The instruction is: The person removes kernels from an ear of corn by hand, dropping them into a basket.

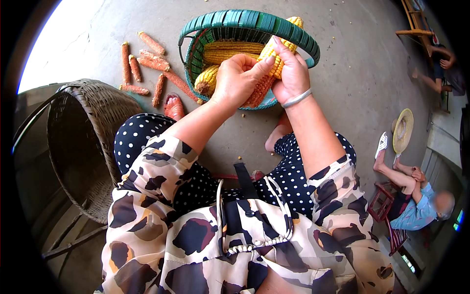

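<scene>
My right hand (292,75), with a grey bracelet on its wrist, grips a yellow ear of corn (268,51) over a green woven basket (189,79). The ear's upper part bears kernels, and its lower end, a bare orange cob (260,92), shows below my hands. My left hand (237,77) is bent against the ear, its thumb tip on the kernels; some of its fingers are hidden. Inside the basket lie more ears of corn (231,51), one near the left wall (207,79). The basket's thick handle (235,17) arches above them.
Several bare corncobs (150,62) lie on the concrete floor (349,73) left of the basket. A large wicker basket (99,110) lies on its side at my left. At right, a person (415,205) sits on a chair near a straw hat (403,130); another person (446,66) sits farther up.
</scene>
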Available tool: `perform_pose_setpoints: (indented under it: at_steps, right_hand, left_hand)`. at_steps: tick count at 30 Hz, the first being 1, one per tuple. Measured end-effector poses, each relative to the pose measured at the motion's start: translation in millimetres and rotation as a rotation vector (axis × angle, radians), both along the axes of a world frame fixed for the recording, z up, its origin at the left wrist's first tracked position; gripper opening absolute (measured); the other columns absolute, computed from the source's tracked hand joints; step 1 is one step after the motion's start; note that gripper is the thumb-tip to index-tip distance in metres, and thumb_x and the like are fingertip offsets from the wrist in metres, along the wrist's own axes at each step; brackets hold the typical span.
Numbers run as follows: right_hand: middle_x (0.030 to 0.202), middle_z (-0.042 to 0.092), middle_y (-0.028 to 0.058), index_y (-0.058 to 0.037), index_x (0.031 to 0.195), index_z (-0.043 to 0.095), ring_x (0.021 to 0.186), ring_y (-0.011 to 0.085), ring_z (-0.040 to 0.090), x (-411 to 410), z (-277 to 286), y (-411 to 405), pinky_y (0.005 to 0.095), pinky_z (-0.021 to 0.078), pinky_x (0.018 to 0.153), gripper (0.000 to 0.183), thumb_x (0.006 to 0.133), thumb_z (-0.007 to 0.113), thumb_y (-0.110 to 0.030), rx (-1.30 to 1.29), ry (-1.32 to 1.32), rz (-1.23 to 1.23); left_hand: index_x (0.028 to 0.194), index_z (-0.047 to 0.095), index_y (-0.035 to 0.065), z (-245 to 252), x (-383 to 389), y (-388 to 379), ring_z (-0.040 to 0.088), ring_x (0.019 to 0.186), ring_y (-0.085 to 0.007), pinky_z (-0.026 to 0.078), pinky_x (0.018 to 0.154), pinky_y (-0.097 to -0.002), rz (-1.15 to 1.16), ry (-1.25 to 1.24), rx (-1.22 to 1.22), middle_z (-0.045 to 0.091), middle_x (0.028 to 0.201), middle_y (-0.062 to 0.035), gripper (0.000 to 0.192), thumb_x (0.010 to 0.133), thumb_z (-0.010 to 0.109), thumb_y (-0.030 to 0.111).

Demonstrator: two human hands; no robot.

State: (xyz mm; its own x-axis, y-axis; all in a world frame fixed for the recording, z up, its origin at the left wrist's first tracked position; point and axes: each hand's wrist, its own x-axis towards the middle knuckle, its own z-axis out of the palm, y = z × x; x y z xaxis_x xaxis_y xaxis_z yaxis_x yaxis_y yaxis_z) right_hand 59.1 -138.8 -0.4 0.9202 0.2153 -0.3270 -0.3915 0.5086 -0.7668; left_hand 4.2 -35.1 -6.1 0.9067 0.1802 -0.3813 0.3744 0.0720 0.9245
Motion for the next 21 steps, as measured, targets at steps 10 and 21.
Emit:
perform_pose_setpoints:
  at_steps: [10, 21]
  right_hand:
    - [0.087, 0.056, 0.0018, -0.0049, 0.091, 0.056, 0.080, 0.0127, 0.055, 1, 1, -3, 0.0285, 0.0466, 0.075, 0.012, 0.080, 0.058, -0.007, 0.045, 0.002, 0.021]
    - [0.086, 0.056, 0.0027, -0.0047, 0.092, 0.055, 0.081, 0.0134, 0.055, 3, 0, -7, 0.0291, 0.0464, 0.076, 0.010, 0.082, 0.055, -0.009, 0.108, 0.088, 0.017]
  left_hand:
    - [0.087, 0.058, -0.0012, 7, 1, 1, 0.050, 0.063, -0.0050, 0.042, 0.056, -0.0198, 0.056, -0.014, -0.197, 0.057, 0.075, -0.0013, 0.030, 0.086, 0.058, 0.028]
    - [0.088, 0.057, -0.0018, 6, -1, -5, 0.052, 0.065, -0.0054, 0.043, 0.056, -0.0204, 0.068, -0.078, -0.187, 0.058, 0.077, -0.0027, 0.029, 0.086, 0.059, 0.027]
